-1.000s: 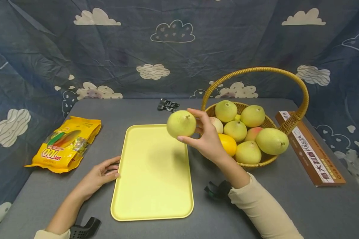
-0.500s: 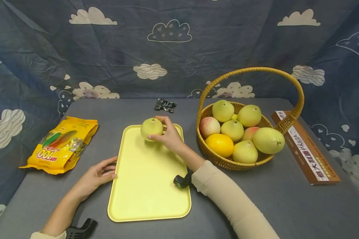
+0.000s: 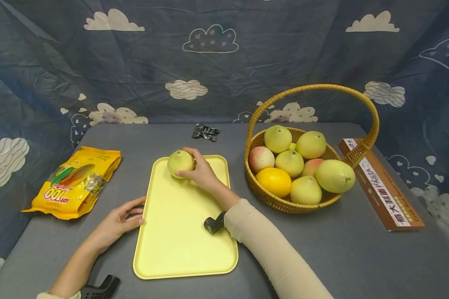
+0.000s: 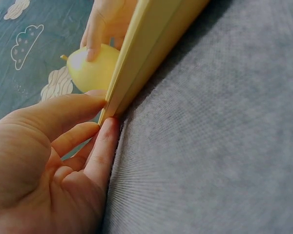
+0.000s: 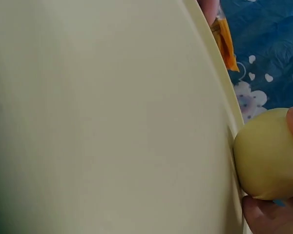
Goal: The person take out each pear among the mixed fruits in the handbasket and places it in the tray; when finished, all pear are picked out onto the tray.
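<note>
A yellow-green pear [image 3: 177, 164] is near the far left corner of the yellow tray [image 3: 183, 249]. My right hand [image 3: 202, 172] grips it from the right, thumb on the near side and fingers behind it. The right wrist view shows the pear [image 5: 266, 156] low over the tray's rim [image 5: 215, 53], partly cut off by the frame. At the tray's left edge, my left hand [image 3: 117, 220] pinches the rim. In the left wrist view its thumb lies at the upper side of the tray's edge [image 4: 132, 63], with a finger below, close to the grey tabletop.
A wicker basket [image 3: 271, 201] with a tall handle holds several pears, peaches and a yellow-orange fruit to the right. Beyond it lies a brown pasta box [image 3: 383, 187]. A yellow candy bag [image 3: 72, 182] lies left, and a small black wrapper [image 3: 205, 132] behind the tray.
My right hand has carried the pear leftward from beside the basket and lowered it toward the tray's far left corner. My left hand keeps its place at the tray's edge.
</note>
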Demonstrator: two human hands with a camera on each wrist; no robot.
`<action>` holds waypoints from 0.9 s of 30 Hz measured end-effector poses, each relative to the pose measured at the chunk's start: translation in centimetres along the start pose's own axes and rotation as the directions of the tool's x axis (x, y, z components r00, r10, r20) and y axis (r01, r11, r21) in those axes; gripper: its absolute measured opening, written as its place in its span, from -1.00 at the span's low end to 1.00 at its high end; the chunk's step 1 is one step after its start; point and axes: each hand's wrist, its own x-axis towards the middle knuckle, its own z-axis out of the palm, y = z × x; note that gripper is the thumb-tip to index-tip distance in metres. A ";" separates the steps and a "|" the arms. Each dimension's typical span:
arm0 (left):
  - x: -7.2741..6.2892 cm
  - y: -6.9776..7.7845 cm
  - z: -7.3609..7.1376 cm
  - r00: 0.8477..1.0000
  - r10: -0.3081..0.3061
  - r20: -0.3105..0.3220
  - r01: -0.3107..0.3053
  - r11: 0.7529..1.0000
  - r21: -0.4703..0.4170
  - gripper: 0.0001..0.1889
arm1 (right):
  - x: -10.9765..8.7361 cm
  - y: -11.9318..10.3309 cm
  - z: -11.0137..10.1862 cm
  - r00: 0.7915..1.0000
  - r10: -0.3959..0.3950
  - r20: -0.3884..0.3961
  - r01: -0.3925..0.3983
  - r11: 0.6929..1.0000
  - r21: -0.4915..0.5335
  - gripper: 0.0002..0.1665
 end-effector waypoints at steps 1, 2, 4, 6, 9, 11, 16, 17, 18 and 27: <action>0.0 0.0 0.0 1.000 0.000 -0.001 0.000 1.000 0.001 -0.33 | 0.1 0.0 0.1 1.000 0.002 0.000 -0.002 1.000 0.001 -0.11; -0.1 0.0 0.0 1.000 -0.001 -0.002 0.001 1.000 0.002 -0.33 | 0.2 0.0 0.2 1.000 0.005 0.000 -0.005 1.000 0.001 -0.10; -0.1 0.0 0.0 1.000 0.000 -0.003 0.000 1.000 0.002 -0.33 | 0.4 -0.1 0.4 1.000 0.009 -0.002 -0.009 1.000 -0.003 -0.09; -0.1 0.0 0.0 1.000 0.001 -0.003 -0.001 1.000 -0.001 -0.34 | 0.5 -0.2 0.5 1.000 0.014 -0.003 -0.014 1.000 -0.010 -0.09; -0.1 0.0 0.0 1.000 0.004 -0.002 -0.004 1.000 -0.003 -0.34 | 0.5 -0.3 0.5 1.000 0.015 0.004 -0.015 1.000 -0.024 -0.08; -0.1 0.0 0.0 1.000 0.004 -0.002 -0.004 1.000 -0.001 -0.34 | 0.5 -0.4 0.3 1.000 0.012 0.013 -0.011 0.999 -0.034 -0.07; -0.1 -0.1 0.0 1.000 0.006 -0.003 -0.006 1.000 0.002 -0.34 | -0.4 -1.4 -0.5 0.999 -0.021 0.035 0.026 0.991 -0.131 -0.09; -0.1 -0.1 0.0 1.000 0.006 -0.003 -0.006 1.000 0.002 -0.34 | -0.7 -1.7 -0.7 0.998 -0.040 0.040 0.046 0.987 -0.157 -0.11; -0.1 -0.1 0.0 1.000 0.007 -0.003 -0.007 1.000 0.002 -0.34 | -1.2 -2.1 -1.0 0.997 -0.062 0.047 0.070 0.979 -0.190 -0.13; -0.1 -0.2 0.0 1.000 0.010 -0.004 -0.010 1.000 0.000 -0.34 | -6.6 -5.8 -4.7 0.917 -0.385 0.106 0.399 0.873 -0.279 -0.33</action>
